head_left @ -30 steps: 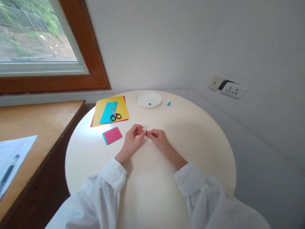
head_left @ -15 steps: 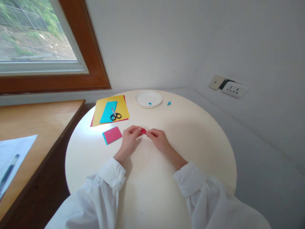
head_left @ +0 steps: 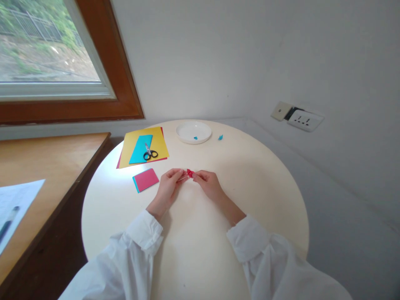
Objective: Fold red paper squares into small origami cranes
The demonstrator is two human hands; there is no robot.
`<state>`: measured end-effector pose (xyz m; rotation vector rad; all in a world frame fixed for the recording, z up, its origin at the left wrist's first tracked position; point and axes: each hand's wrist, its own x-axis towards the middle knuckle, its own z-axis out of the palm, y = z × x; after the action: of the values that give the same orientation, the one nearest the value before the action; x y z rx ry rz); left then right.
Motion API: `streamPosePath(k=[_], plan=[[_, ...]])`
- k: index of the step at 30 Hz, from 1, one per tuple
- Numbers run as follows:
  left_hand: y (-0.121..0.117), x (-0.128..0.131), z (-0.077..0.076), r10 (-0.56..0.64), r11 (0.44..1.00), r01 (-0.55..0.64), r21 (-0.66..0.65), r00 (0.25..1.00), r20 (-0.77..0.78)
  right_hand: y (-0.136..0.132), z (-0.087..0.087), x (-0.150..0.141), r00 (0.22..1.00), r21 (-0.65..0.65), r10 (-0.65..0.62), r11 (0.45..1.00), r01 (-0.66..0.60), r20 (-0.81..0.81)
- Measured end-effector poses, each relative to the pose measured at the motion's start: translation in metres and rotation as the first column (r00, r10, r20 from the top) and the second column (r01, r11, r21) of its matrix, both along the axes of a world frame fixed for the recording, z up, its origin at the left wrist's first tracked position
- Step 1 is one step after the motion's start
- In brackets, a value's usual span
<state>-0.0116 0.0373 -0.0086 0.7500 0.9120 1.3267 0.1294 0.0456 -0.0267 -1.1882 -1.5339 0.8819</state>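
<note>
Pinching a small red paper piece [head_left: 190,173] in the right hand [head_left: 208,183] above the worktop [head_left: 200,241], close by the left hand [head_left: 168,186], with grip there unclear. Slants upper left to lower right, more exposed than a second ago.

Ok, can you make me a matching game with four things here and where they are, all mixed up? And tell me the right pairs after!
Things:
1. scissors
2. folded red paper
3. pen
4. white dish

Places:
A. on a white sheet
B. around a small blue piece
C. partly on blue paper
D. pinched by the right hand

Pairs: 1-C, 2-D, 3-A, 4-B.
</note>
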Motion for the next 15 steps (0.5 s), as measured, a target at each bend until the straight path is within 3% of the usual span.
streamPosePath(k=[4, 8, 15], plan=[[0.002, -0.001, -0.003, 0.007, 0.999, -0.007, -0.040, 1.000, 0.021, 0.017, -0.001, 0.023, 0.981, 0.028, -0.179, 0.984, 0.177, 0.074], [0.004, -0.001, -0.006, -0.003, 0.998, 0.004, -0.060, 1.000, 0.020, 0.044, -0.002, 0.063, 0.916, 0.039, -0.375, 0.927, 0.374, 0.144], [0.004, -0.001, -0.005, -0.023, 0.997, 0.024, -0.080, 1.000, 0.020, 0.093, -0.007, 0.113, 0.788, 0.053, -0.542, 0.832, 0.552, 0.293]])
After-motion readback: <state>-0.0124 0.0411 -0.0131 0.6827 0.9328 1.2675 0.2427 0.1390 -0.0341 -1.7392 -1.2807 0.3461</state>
